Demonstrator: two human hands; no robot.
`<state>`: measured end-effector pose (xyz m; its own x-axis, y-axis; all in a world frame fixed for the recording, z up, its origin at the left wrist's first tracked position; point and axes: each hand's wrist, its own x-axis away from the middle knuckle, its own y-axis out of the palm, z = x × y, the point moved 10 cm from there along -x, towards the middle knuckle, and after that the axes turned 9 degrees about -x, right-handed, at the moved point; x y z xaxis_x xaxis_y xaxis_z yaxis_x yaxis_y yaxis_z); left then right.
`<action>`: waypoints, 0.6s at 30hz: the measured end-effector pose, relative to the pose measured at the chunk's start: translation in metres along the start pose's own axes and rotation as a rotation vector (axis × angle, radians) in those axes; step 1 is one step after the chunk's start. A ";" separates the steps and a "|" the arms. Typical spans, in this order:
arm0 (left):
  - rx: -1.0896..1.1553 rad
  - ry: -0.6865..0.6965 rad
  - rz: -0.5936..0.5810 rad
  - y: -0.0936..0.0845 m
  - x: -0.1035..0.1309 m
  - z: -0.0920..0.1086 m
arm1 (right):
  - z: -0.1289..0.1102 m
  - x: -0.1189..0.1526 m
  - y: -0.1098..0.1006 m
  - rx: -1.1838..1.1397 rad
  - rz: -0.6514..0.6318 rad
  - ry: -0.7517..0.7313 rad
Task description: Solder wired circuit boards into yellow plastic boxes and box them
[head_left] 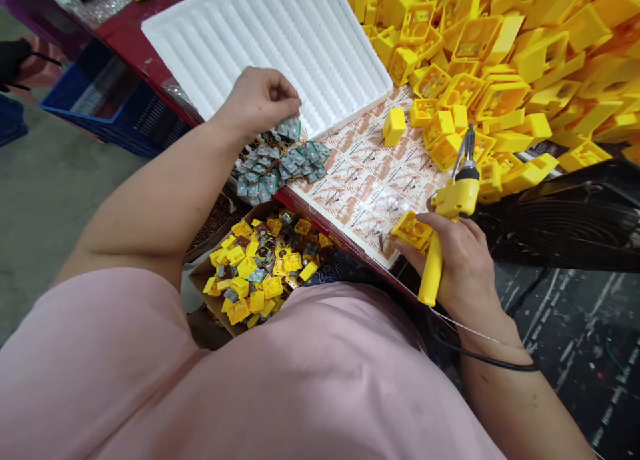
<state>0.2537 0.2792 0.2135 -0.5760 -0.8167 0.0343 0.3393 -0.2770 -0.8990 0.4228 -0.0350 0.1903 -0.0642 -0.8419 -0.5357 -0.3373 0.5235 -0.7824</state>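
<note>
Above the table's left part, near the corner of a white foam tray [350, 80], the left hand [265, 100] had its thumb and forefinger pinched together on a small circuit board [289, 128], just over a heap of wired boards [260, 173] at the table's near edge. To the right, the right hand [457, 257] was closed around a yellow gun-shaped tool [455, 197], whose metal tip pointed to the far side and whose handle slanted down toward the near side. The same hand also held an open yellow casing [413, 230] between thumb and fingers, left of the tool, over the right end of a patterned sheet [345, 187]. One yellow block [395, 127] stood on that sheet between the tray and the tool. Beyond, on the far right, a large pile of yellow casings [480, 67] spread out. Below the near edge, a cardboard box [216, 303] held mixed yellow pieces and small parts, and a blue crate [95, 123] sat on the far left.
</note>
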 end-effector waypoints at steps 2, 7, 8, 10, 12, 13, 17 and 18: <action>0.258 0.020 0.130 -0.025 -0.010 -0.008 | 0.001 -0.003 0.008 -0.006 -0.029 0.001; 0.551 0.205 0.091 -0.040 -0.013 0.033 | -0.004 -0.004 0.013 -0.041 -0.034 -0.030; 0.523 0.243 -0.013 -0.023 -0.009 0.052 | -0.007 -0.005 0.011 -0.043 -0.030 -0.040; 0.378 0.362 -0.258 0.025 0.011 0.093 | -0.012 -0.006 -0.001 -0.041 0.000 -0.048; 0.201 0.506 -0.456 0.076 0.038 0.126 | -0.017 -0.006 -0.020 -0.032 0.045 -0.038; 0.119 0.562 -0.503 0.097 0.051 0.137 | -0.020 -0.004 -0.032 -0.029 0.067 -0.042; -0.098 0.635 -0.514 0.140 0.073 0.151 | -0.027 0.021 -0.076 -0.018 0.108 -0.001; -0.110 0.629 -0.515 0.143 0.074 0.151 | -0.020 0.031 -0.087 -0.031 0.138 0.081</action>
<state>0.3716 0.1026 0.1538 -0.9601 -0.1554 0.2325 -0.1375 -0.4615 -0.8764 0.4314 -0.1095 0.2485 -0.1869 -0.7707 -0.6091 -0.3487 0.6317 -0.6923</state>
